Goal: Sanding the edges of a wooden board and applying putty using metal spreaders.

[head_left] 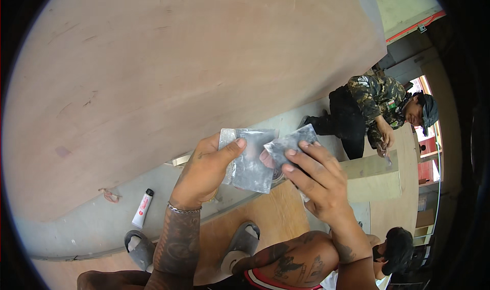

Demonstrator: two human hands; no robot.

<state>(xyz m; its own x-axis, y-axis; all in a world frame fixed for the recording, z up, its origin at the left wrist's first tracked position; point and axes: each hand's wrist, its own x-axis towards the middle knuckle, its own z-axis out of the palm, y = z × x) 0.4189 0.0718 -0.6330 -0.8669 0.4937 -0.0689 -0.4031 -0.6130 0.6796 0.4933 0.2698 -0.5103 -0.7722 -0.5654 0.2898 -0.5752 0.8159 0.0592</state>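
My left hand (201, 170) is closed on a grey, flat metal putty spreader (252, 167), with the thumb lying across its face. The blade is smeared with whitish residue. In my right hand (321, 180) is a second, smaller grey spreader (291, 146), pinched under the fingers and tilted. A dab of pink putty (266, 159) shows where the edges of the two spreaders meet. Behind the blades a round container is mostly hidden. Both hands are held up in front of a large plywood panel (194, 75).
A white tube with a black cap (143, 208) lies on the grey floor (87, 234), near a crumpled scrap (109, 195). My sandalled feet (244, 239) are below. A co-worker in a camouflage jacket (380, 101) crouches at the right; another person (398, 249) is at lower right.
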